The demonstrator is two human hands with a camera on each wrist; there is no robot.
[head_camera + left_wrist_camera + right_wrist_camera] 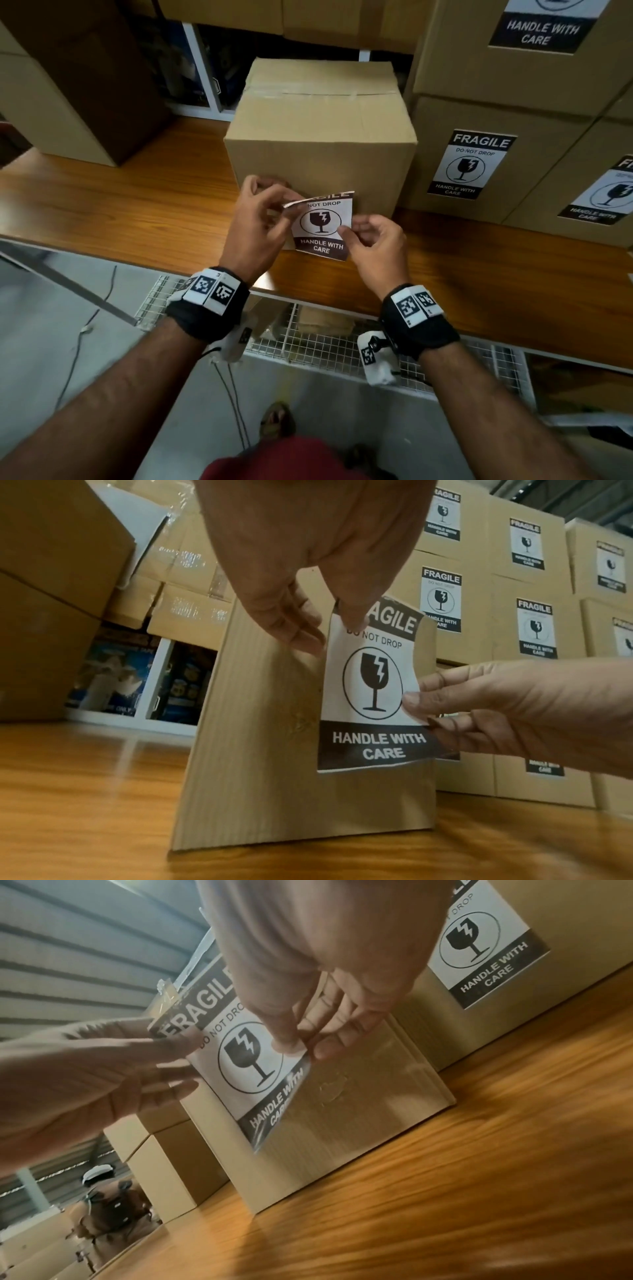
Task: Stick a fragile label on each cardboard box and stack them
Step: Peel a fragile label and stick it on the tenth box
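I pinch label [323, 226] by edges: left hand [255, 222] top corner, right hand [371, 245] right edge. Thin, floppy, probably sticky; box [322, 137] behind.

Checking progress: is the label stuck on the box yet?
No. Both hands, left hand and right hand, pinch the label before the box.

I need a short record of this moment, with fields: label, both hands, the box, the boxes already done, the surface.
label: fragile label, held in front of the box, top edge bent forward
left hand: left hand pinches the label's top left corner
right hand: right hand pinches its right edge
box: plain cardboard box, taped shut, no label visible on it
done boxes: labelled boxes stacked at the right
surface: wooden table
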